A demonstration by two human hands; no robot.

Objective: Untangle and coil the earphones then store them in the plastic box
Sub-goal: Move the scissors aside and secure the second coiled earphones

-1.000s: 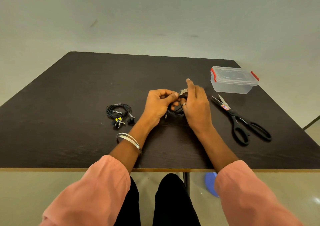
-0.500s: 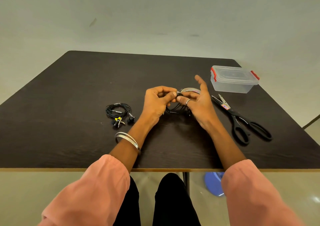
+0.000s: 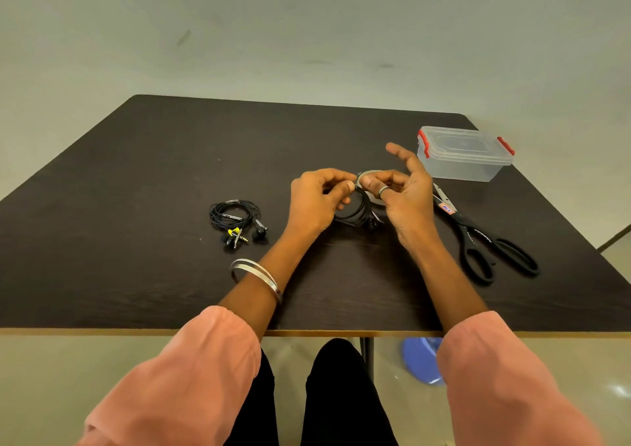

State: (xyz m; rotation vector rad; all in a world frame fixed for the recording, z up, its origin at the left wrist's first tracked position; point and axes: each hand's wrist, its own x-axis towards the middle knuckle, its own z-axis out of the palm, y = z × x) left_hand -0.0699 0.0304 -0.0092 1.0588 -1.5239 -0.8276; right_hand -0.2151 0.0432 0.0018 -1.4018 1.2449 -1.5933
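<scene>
Between the two hands, just above the middle of the bench (image 3: pixel 170 172): a black earphone coil (image 3: pixel 356 208), hanging as a loop with its plane roughly upright and its lower turns and an earbud drooping toward the bench top. Left hand (image 3: pixel 316 200) curled, thumb and fingertips pinching the coil at its upper left. Right hand (image 3: pixel 404 194) pinching near the top of the coil with thumb and a ringed finger, forefinger stretched up and away, free. Behind the right fingers, a pale ring, probably a tape roll (image 3: pixel 370 175); whether held or merely lying behind, not clear.

Plastic box (image 3: pixel 464 154) up and to the right of the coil, near the far right corner, well apart from the left hand and nearest the right. Lid on, red clips at both ends seemingly down; through the clear walls, nothing visible inside. So, by judgement: box to be opened before any storing, and the right hand the natural one for the reach.

Second earphones (image 3: pixel 235 218) to the left, on the bench, bundled, with a yellow tie, plug and buds at the near side; closest to the left hand, untouched. Scissors (image 3: pixel 485 237) right of the right hand, blades pointing toward the box, handles nearer the body.
</scene>
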